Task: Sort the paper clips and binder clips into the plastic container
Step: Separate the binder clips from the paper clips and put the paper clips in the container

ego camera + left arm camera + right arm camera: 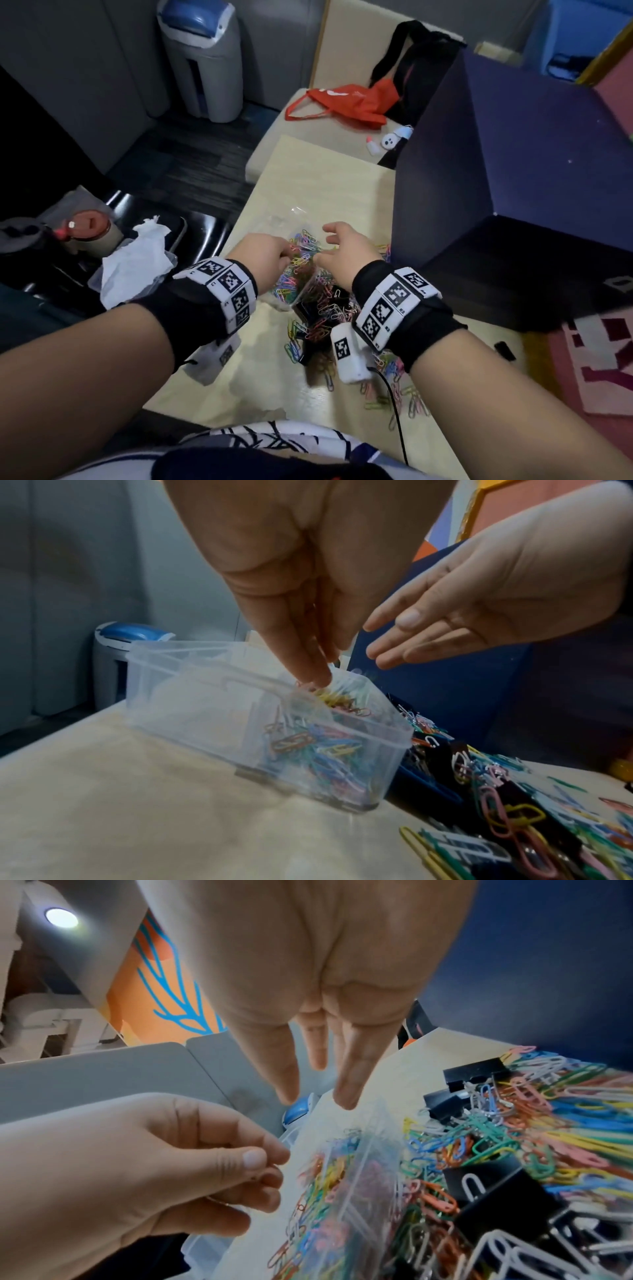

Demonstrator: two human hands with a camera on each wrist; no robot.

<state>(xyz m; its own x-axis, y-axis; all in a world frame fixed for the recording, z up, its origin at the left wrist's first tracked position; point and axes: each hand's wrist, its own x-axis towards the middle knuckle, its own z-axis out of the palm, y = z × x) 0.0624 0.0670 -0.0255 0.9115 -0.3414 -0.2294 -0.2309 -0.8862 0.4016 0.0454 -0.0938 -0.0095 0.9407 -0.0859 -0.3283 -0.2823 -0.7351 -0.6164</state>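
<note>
A clear plastic container stands on the pale table, one part holding coloured paper clips. My left hand reaches down into it, thumb and fingertips pinched together on a few paper clips just above the heap inside. Just right of the container, my right hand hovers with straight, slightly spread fingers and holds nothing. A loose pile of paper clips mixed with black binder clips lies nearer me.
A tall dark blue box stands against the table's right side. Crumpled tissue lies on a black tray to the left. A red bag sits on the far surface and a grey bin beyond. A black cable crosses the near table.
</note>
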